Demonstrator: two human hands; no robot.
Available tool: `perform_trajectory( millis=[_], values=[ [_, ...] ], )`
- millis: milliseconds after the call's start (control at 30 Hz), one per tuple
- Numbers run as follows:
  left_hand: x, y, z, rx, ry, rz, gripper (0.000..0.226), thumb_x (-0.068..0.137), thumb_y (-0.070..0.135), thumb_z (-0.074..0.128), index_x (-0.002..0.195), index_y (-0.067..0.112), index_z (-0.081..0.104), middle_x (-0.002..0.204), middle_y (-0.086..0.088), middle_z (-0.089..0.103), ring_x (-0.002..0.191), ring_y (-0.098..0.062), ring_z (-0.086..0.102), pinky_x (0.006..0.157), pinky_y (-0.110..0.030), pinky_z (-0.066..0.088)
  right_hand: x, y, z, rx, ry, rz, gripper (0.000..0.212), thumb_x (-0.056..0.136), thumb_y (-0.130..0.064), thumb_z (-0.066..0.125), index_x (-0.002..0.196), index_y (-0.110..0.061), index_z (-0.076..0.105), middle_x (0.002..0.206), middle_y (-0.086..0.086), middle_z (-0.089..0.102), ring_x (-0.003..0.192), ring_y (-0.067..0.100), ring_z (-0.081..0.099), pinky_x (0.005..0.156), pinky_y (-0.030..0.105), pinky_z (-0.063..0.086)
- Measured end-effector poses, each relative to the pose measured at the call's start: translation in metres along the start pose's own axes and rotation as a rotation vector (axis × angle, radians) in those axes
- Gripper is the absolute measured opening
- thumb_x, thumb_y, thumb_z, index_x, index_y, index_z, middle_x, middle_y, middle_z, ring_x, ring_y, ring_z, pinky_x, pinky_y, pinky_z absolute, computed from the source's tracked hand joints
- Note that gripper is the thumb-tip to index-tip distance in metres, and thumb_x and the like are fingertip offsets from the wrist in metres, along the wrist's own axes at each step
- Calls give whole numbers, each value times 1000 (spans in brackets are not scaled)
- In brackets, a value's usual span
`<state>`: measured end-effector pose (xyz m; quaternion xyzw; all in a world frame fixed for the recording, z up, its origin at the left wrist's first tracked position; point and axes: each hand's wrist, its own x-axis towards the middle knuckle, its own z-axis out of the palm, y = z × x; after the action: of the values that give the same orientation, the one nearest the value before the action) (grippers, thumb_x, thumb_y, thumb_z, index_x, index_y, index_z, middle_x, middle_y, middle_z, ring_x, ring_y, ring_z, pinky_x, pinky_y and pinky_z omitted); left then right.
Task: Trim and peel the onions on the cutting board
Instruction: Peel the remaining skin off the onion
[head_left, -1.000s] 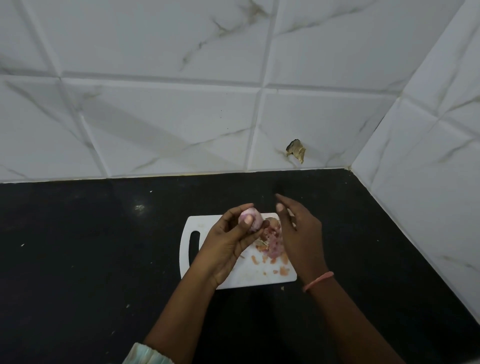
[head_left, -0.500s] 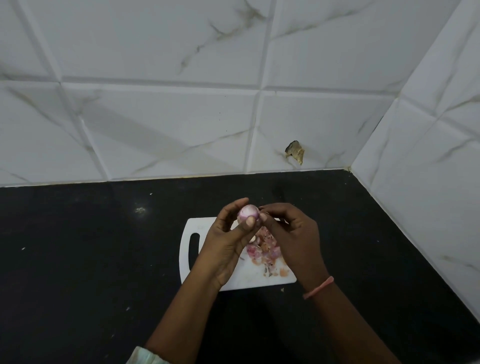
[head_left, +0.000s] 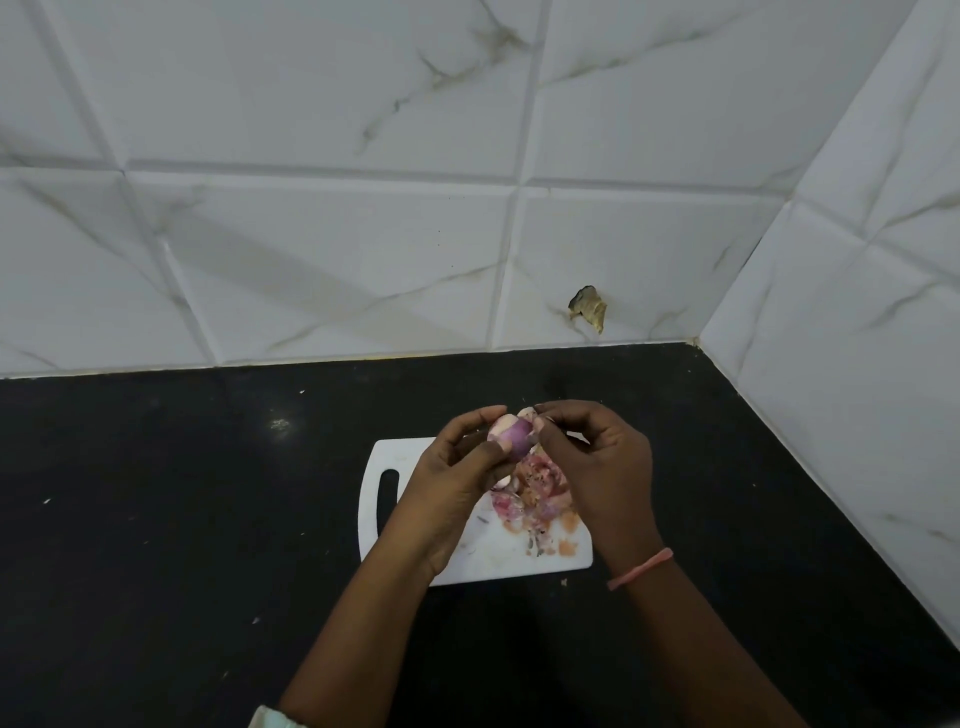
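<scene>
A small purple onion (head_left: 511, 434) is held above the white cutting board (head_left: 384, 457). My left hand (head_left: 454, 480) grips it between thumb and fingers. My right hand (head_left: 597, 467) pinches the skin at the onion's upper right side, fingers curled. A pile of pink onion pieces and peels (head_left: 530, 493) lies on the board under and between my hands; part of it is hidden by them. No knife is visible.
The board lies on a black countertop (head_left: 182, 519) in a corner of white marble-patterned tiled walls (head_left: 311, 234). A chipped spot (head_left: 588, 307) marks the back wall. Small scraps dot the counter.
My right hand came back from the peel pile to the onion and now pinches its skin. Both hands lifted slightly and the onion turned in my left hand.
</scene>
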<state>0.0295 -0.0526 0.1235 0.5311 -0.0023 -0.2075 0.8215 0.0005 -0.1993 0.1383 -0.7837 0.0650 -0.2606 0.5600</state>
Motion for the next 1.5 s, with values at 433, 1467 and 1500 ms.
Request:
perform_trajectory(
  millis=[433,1467,1500],
  values=[
    [5,2,-6,-97,-24,17,41,76,15,73,116,20,70,109,4,76,100,-9,72,74,-19,57,9,30,-14,-384,-22,149,24,91,-5,62,110,-17,70,109,-2,69,102,9,64,91,28,54],
    [1,-6,-11,123,-20,205,40,76,22,71,116,23,69,112,10,74,109,-11,68,81,-17,54,-5,-9,19,280,-134,229,10,90,-8,63,94,1,66,81,7,69,67,11,65,58,26,57],
    [1,-4,-9,121,-41,209,41,76,22,70,118,23,68,113,9,74,110,-11,68,82,-18,54,-4,-11,18,288,-126,241,10,91,-9,62,95,0,66,82,7,69,67,12,65,58,26,57]
  ],
)
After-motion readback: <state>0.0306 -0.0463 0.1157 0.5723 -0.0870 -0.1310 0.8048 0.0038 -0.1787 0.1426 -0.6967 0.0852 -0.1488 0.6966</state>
